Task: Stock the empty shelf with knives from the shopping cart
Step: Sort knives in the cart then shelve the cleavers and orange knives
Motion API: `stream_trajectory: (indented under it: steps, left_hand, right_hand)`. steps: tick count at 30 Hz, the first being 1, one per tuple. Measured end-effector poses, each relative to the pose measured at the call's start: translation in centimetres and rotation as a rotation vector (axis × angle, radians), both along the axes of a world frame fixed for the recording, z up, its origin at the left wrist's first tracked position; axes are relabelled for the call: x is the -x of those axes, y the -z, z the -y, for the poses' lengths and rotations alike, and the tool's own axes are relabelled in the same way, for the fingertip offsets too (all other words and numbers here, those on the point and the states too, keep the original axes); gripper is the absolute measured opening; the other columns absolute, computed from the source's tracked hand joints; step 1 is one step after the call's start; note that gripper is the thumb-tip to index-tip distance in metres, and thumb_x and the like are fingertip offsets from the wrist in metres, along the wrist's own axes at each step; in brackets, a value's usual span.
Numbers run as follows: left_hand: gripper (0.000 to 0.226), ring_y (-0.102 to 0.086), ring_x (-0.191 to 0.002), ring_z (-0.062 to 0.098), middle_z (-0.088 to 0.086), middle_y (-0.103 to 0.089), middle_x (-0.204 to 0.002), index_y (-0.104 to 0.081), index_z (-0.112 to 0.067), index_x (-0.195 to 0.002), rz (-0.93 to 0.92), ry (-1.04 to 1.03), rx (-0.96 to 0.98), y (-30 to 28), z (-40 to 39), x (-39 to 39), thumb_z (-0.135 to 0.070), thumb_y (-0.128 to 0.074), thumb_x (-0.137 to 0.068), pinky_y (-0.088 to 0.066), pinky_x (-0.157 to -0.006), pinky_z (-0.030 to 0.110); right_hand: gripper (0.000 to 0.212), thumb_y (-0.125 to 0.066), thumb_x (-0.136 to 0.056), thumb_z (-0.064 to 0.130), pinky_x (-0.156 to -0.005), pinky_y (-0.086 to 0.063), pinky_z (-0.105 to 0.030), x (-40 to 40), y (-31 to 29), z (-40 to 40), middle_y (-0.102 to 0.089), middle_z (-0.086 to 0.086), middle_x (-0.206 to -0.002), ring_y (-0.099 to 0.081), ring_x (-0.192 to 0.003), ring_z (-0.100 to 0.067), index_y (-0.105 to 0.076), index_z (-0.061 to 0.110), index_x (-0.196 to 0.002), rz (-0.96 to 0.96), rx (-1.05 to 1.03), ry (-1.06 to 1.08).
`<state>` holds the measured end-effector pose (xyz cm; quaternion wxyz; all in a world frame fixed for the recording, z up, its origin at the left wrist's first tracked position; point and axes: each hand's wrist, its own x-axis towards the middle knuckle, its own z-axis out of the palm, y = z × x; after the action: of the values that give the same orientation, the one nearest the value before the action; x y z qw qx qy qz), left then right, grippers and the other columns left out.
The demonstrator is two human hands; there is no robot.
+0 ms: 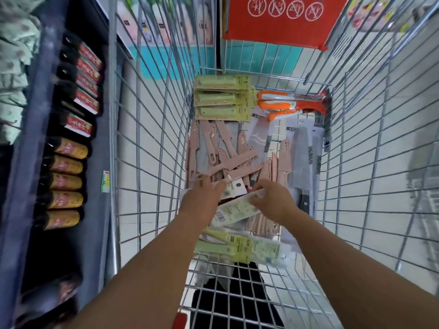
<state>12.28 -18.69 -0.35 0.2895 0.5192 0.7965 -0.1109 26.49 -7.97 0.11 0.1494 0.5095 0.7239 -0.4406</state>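
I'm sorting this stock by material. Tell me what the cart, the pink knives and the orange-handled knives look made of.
Shopping cart: metal wire, bright silvery finish, judging by the thin gridded rods.
Pink knives: probably matte plastic, handle and blade cover one even dusty pink; any blade under the covers is hidden.
Orange-handled knives: glossy plastic handles, it seems, with white trim; their blades sit in red packaging, so the material cannot be told.

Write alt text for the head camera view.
Both hands reach into a wire shopping cart of packaged knives: the right hand grips a white-carded knife pack, the left hand touches loose pink knives.
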Motion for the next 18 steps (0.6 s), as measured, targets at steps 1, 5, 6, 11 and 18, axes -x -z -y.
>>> stream_trajectory:
  steps: [1, 5, 6, 11, 18]
  left_hand:
    - [0.065, -0.044, -0.114, 0.035, 0.014, -0.035, -0.131, -0.028, -0.028, -0.141, 0.010, -0.005, -0.001, 0.1, -0.1, 0.2, 0.002, -0.048, -0.087, -0.048, -0.078, 0.041]
    - [0.041, -0.053, -0.104, 0.033, 0.007, -0.045, -0.121, -0.043, -0.023, -0.125, 0.123, -0.088, -0.079, 0.6, -0.3, 1.2, -0.007, -0.052, -0.088, -0.049, -0.072, 0.040]
    - [0.032, -0.055, -0.096, 0.031, 0.006, -0.048, -0.117, -0.048, -0.022, -0.120, 0.155, -0.183, -0.126, 0.4, -0.4, 1.3, -0.010, -0.050, -0.090, -0.048, -0.070, 0.039]
    - [0.026, -0.047, -0.097, 0.022, 0.009, -0.049, -0.116, -0.060, -0.007, -0.112, 0.157, -0.464, -0.284, -1.0, -0.7, 1.2, -0.013, -0.039, -0.098, -0.037, -0.074, 0.030]
    - [0.018, -0.048, -0.075, 0.027, 0.008, -0.054, -0.088, -0.053, -0.011, -0.097, 0.210, -0.667, -0.290, -3.2, -1.3, 0.8, -0.013, -0.035, -0.099, -0.030, -0.059, 0.030]
  right_hand:
    - [0.008, -0.060, -0.088, 0.014, -0.059, -0.053, -0.032, 0.0, -0.1, -0.2, -0.060, -0.006, -0.099, -0.059, -0.076, -0.023, -0.058, 0.019, -0.094, -0.005, -0.004, 0.024]
    - [0.011, -0.057, -0.089, 0.009, -0.055, -0.053, -0.029, -0.3, -0.9, -0.2, -0.058, -0.003, -0.098, -0.059, -0.071, -0.019, -0.057, 0.019, -0.092, -0.053, -0.011, 0.107]
    - [0.011, -0.057, -0.089, 0.008, -0.056, -0.053, -0.031, -0.5, -1.1, -0.2, -0.058, -0.003, -0.097, -0.060, -0.073, -0.021, -0.059, 0.018, -0.090, -0.069, -0.012, 0.128]
    - [0.015, -0.056, -0.082, 0.006, -0.054, -0.049, -0.030, -1.0, -3.4, -0.5, -0.062, -0.005, -0.079, -0.057, -0.064, -0.019, -0.062, 0.019, -0.078, -0.201, -0.076, 0.357]
    - [0.009, -0.053, -0.086, 0.010, -0.052, -0.039, -0.011, -0.6, -6.2, -0.1, -0.056, 0.004, -0.078, -0.049, -0.065, -0.010, -0.058, 0.017, -0.088, -0.378, -0.455, 0.550]
